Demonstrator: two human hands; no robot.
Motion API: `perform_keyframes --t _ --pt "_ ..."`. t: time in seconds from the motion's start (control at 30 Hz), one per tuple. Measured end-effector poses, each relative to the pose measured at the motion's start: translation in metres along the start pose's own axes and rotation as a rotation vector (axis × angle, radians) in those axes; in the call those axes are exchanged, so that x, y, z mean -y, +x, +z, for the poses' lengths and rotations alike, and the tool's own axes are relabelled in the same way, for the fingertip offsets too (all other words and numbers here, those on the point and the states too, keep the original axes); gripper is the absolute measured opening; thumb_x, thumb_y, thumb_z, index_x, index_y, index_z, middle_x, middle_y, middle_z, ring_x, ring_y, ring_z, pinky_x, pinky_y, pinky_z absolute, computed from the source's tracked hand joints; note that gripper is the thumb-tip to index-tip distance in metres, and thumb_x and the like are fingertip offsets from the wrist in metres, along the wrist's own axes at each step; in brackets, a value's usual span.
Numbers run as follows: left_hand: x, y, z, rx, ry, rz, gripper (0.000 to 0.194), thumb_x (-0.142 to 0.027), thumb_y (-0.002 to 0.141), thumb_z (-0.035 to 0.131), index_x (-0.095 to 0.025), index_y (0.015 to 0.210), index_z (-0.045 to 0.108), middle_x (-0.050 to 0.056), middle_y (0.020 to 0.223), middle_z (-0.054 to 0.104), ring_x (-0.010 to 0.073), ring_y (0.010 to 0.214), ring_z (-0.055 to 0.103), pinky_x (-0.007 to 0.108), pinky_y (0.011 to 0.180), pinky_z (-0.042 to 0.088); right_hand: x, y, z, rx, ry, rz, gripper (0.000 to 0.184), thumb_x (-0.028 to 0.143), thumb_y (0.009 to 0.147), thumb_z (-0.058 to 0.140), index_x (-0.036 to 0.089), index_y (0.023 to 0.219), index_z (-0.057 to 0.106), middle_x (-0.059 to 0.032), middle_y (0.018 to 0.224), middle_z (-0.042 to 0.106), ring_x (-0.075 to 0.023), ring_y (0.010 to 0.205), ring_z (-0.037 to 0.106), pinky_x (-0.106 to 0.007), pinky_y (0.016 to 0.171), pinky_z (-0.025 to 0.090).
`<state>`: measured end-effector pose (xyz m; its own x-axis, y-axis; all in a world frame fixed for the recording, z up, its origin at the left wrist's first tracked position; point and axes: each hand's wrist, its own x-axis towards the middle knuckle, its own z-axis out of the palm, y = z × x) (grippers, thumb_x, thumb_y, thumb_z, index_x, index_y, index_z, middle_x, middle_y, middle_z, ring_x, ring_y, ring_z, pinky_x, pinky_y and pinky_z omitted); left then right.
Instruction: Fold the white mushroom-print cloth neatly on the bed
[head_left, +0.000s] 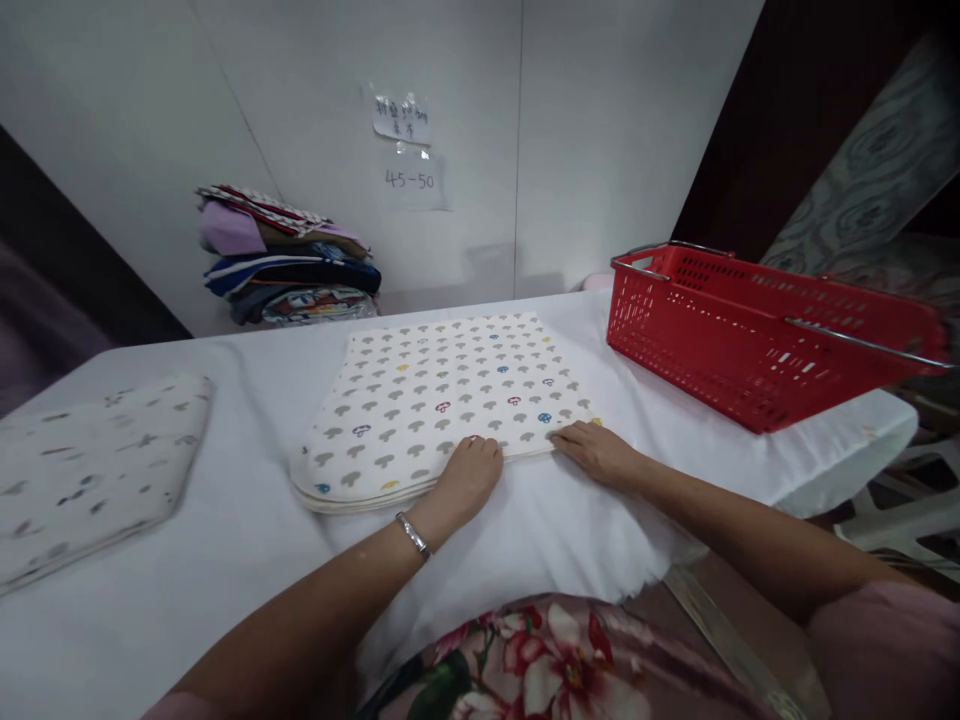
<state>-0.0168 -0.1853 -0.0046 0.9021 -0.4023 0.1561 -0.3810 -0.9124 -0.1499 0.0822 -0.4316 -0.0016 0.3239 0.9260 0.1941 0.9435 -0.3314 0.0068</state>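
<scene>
Pink floral fabric top [551,665] is closest, then left hand [471,478] and right hand [600,455], half-curled on the near edge of a layered white mushroom-print cloth [457,375] on a white-draped table [247,510], probably steadying it, pinch unclear tbh, and lifting needs every layer caught.

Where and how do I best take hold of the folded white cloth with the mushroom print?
Probably by the near edge of the folded white cloth, from the wearer's side: thumbs under the layers, fingers on top. It lies flat, its stacked layers show along that edge, and the left hand and right hand rest there.
</scene>
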Motion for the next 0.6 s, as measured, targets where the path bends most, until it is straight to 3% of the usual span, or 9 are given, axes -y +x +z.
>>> perform_keyframes --t 0.2,0.4,0.6 --pt "0.005 -0.009 -0.005 -0.066 -0.094 -0.059 0.035 0.002 0.08 0.036 -0.016 0.106 0.051 0.008 0.093 0.055 0.0205 0.084 0.051 0.033 0.071 0.041 0.002 -0.002 -0.013 -0.092 -0.025 0.066 0.033 0.019 0.093 0.032 0.02 0.121 0.051 -0.0088 0.101 0.061 -0.0201 0.09 0.053 -0.034 0.077 0.044" --pt "0.002 -0.021 0.01 -0.087 -0.133 -0.02 0.04 0.001 0.081 0.033 -0.019 0.113 0.046 0.006 0.098 0.056 0.0188 0.092 0.051 0.035 0.085 0.042 0.006 -0.012 0.004 -0.117 0.078 0.151 0.033 0.021 0.094 0.034 0.027 0.121 0.05 -0.0051 0.106 0.062 -0.0195 0.094 0.057 -0.035 0.082 0.045" --pt "0.003 -0.022 0.019 -0.088 -0.114 -0.043 0.048 0.002 0.079 0.034 -0.02 0.12 0.044 0.006 0.104 0.057 0.0202 0.098 0.051 0.037 0.091 0.04 0.002 -0.015 0.008 -0.15 0.057 0.096 0.038 0.016 0.092 0.036 0.026 0.128 0.045 -0.0071 0.11 0.06 -0.0213 0.096 0.056 -0.036 0.081 0.045"
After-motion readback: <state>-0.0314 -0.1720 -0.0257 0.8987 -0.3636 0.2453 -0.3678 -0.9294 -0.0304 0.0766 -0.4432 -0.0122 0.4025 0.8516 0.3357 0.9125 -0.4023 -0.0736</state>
